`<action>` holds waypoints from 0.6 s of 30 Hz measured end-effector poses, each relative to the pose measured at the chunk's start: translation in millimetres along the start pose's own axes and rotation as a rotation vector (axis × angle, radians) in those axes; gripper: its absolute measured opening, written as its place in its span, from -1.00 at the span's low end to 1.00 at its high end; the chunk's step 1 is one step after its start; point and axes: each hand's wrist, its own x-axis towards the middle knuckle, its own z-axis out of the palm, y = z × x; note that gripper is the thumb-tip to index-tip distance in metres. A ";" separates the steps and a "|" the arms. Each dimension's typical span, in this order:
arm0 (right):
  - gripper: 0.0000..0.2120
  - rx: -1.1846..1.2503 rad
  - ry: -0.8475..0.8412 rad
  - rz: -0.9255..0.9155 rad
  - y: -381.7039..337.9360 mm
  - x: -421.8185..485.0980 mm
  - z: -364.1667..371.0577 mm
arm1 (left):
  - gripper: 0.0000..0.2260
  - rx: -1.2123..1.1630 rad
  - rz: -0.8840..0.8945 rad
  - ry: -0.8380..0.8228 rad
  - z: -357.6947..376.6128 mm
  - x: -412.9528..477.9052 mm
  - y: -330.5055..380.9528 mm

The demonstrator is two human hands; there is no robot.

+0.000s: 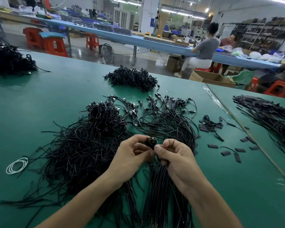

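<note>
Left hand [132, 155] and right hand [174, 156] pinched one black cable end [150, 142], near centre above the green surface [39, 104].
Both grips were narrow, fingers curled on it; a loose cable pile [82, 153] lay beneath and left, connector-tipped cables [168, 116] fanned beyond, a bundle [132, 78] farther off.

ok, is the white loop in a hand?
No, the white loop lies on the mat, apart from the left hand and right hand, which pinch a cable.
</note>
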 end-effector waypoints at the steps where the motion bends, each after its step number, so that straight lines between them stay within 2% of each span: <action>1: -0.73 -0.015 0.009 0.005 1.3 0.2 -0.9 | -0.76 -0.061 -0.025 0.008 -0.6 -0.3 1.1; 5: -0.72 -0.080 0.048 -0.032 5.5 2.9 -1.4 | -0.77 -0.414 -0.198 0.007 0.3 0.5 7.4; 7: -0.74 -0.129 0.048 -0.074 5.9 4.2 0.3 | -0.81 -0.495 -0.231 0.020 1.7 0.8 9.6; 10: -0.75 -0.246 0.043 -0.142 8.2 4.5 2.6 | -0.84 -0.444 -0.204 0.062 4.0 1.7 10.4; 13: -0.73 -0.271 0.020 -0.135 10.6 4.2 2.1 | -0.72 -0.415 -0.129 0.081 3.2 2.4 6.9; 18: -0.71 -0.075 0.000 -0.022 15.5 3.7 -1.3 | -0.64 -0.396 0.007 0.004 -3.0 2.2 4.9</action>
